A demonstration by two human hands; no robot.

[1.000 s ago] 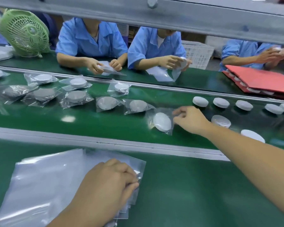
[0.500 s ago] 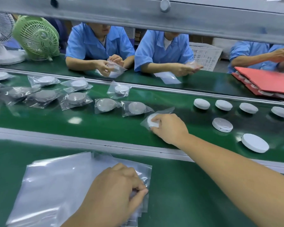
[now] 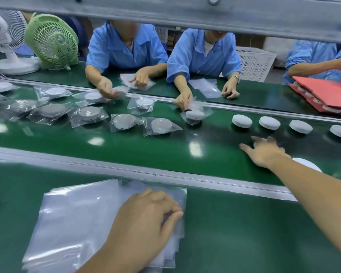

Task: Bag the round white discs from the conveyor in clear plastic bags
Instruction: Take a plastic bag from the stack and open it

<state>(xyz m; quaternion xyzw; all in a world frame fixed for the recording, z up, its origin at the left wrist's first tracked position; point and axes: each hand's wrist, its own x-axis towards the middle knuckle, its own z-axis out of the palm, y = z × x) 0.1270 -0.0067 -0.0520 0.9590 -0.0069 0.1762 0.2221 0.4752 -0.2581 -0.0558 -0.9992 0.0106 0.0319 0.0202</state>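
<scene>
Green conveyor belt (image 3: 146, 148) runs past a green desk (image 3: 244, 233). On the desk the left hand (image 3: 146, 219) curls fingers and thumb, pinching the corner of a stack of clear bags (image 3: 77, 213). Over the belt the right hand (image 3: 264, 152) is spread, holding nothing, just beside a white disc (image 3: 307, 163) half hidden by its forearm. Beyond stands a row of bare discs (image 3: 269, 122); bagged discs (image 3: 159, 126) lie further left.

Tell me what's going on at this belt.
A person's left hand pinches the stack of clear bags on the near bench, while the right hand hovers open over the conveyor near the bare white discs. Bagged discs lie further left; workers opposite handle bags too.
</scene>
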